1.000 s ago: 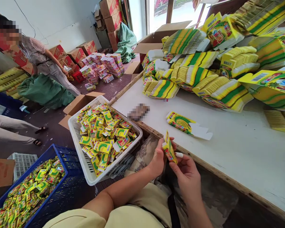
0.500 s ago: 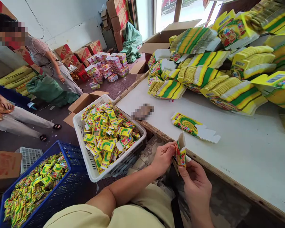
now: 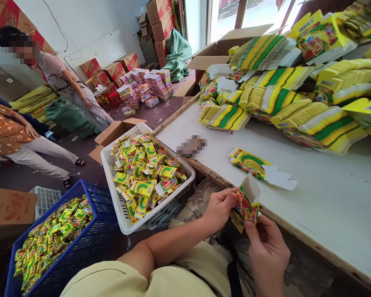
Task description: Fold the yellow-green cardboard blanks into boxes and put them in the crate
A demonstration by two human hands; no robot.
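Between my two hands, at the table's front edge, is a small yellow carton [image 3: 246,201] with a white inner flap standing up at its top. My left hand [image 3: 221,208] pinches its left side between thumb and fingers. The thumb and fingers of my right hand [image 3: 267,245] grip its lower right side. Just beyond, on the white tabletop, lie a few flat cartons [image 3: 250,163] with white flaps spread to the right. Left of my hands, a white basket [image 3: 123,227] holds a heap of folded yellow cartons [image 3: 144,187].
Stacks of flat cartons [image 3: 315,123] cover the table's far side. A blue crate [image 3: 100,222] full of small yellow packs stands at lower left, beside a cardboard box [image 3: 9,210]. Two people [image 3: 71,84] stand at left. Pink packs [image 3: 145,88] sit on the floor behind.
The carton in my hands has opened wider and turned, showing more of its white inside. The whole view has shifted slightly, so things appear farther right.
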